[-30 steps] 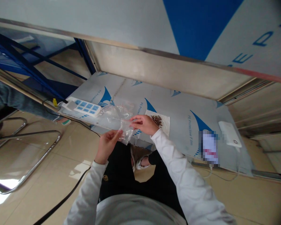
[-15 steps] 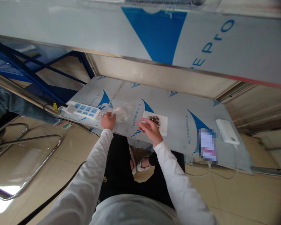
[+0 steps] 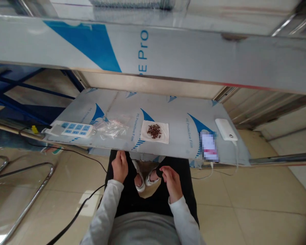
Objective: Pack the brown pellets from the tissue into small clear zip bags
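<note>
My left hand is above my left thigh, just in front of the shelf edge, its fingers curled into a loose fist with nothing showing in it. Over the other thigh is my right hand, fingers loosely bent and partly apart, holding nothing that I can see. Neither hand touches the things on the shelf. Beyond them, a pile of small brown metal pieces, perhaps screws, lies on a square white sheet. To its left is a crumpled clear plastic bag.
The low shelf wears printed protective film. On it are a power strip at left, and a phone and white power bank with cables at right. A higher shelf edge overhangs it. Metal chair legs stand at left.
Both hands have drawn back from over the shelf to above my lap. The right hand no longer covers part of the brown pieces. The camera view has shifted right.
</note>
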### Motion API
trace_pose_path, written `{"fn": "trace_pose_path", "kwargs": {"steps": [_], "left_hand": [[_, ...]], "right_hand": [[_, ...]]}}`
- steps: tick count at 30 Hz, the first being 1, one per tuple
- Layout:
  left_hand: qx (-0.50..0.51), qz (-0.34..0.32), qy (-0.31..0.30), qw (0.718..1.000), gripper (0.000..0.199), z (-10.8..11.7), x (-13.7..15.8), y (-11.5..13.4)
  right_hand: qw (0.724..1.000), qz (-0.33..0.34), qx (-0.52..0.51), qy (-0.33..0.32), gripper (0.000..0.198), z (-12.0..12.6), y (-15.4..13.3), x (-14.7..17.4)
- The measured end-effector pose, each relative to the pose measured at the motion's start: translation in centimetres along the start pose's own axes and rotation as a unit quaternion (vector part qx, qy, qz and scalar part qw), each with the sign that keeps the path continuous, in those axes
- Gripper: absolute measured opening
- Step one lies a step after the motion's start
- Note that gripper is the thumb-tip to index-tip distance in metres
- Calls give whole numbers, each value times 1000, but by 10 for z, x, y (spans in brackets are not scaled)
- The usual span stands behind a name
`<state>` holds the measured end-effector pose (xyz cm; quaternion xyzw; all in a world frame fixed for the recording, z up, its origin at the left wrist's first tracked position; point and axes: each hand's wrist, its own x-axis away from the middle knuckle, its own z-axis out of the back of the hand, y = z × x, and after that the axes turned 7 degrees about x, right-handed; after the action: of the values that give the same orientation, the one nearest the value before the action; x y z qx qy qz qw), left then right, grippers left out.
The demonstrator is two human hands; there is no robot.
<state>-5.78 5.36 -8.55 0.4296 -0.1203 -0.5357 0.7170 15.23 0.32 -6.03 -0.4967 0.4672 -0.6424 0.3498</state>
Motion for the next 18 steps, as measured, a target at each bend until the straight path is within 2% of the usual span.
{"fn": "trace_pose_path", "kwargs": {"steps": [3, 5, 8, 11, 13, 15, 18], "left_hand": [[19, -10, -95, 995, 33, 6, 39, -9], [5, -13, -102, 995, 32, 9, 38, -14], [-28, -20, -30, 999, 26, 6, -8, -12], [-96, 15, -13, 995, 44, -6, -78, -5], [-173, 83, -60, 980, 57, -15, -119, -3], [-191, 105, -95, 971, 51, -22, -146, -4], [-206, 114, -117, 965, 36, -27, -160, -9]], "right_hand": [[997, -33, -58, 43, 36, 4, 3, -3], [992, -53, -109, 42, 42, 4, 1, -5], [987, -55, -153, 18, 51, 1, -6, -5], [984, -63, -167, -14, 57, -3, -12, -2], [983, -71, -168, -29, 59, -4, -15, 0], [984, -78, -156, -34, 59, -3, -16, 1], [986, -80, -140, -30, 56, 0, -18, 2]]}}
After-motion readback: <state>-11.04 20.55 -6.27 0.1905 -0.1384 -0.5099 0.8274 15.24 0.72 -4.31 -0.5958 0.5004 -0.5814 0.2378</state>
